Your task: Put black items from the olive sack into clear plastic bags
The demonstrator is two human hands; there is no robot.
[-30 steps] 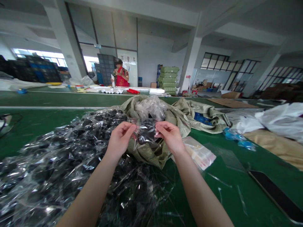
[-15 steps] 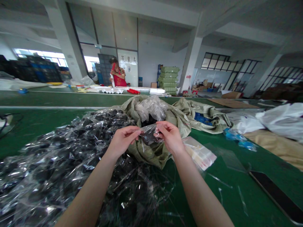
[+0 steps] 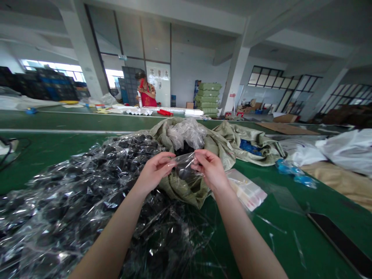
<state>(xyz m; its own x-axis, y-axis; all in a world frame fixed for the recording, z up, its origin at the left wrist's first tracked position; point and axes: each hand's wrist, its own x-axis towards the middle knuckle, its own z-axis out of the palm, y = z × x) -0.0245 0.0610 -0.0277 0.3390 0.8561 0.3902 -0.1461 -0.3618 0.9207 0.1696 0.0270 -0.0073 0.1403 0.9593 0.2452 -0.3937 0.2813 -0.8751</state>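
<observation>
Left of the olive-green woven sack (image 3: pixel 194 192), see a wide heap of dark round pieces in clear film (image 3: pixel 90 193). Over the sack's near side, pinches with the bare left hand (image 3: pixel 154 172) the left edge of a small transparent plastic bag with a dark rounded piece inside (image 3: pixel 184 171); pinches with the bare right hand (image 3: pixel 211 167) its upper right part. Seems light, soft, slippery, perhaps easy to tear; best to hold by flat edges.

No legible text, label, brand or number on my feed. Clock from view centre: at 11 I've got dark print on sheets (image 3: pixel 159 73) on a white board (image 3: pixel 166 86), too small to read. At 2, red marking on a sign (image 3: pixel 232 95) by the pillar (image 3: pixel 235 73), too blurred for me.
</observation>
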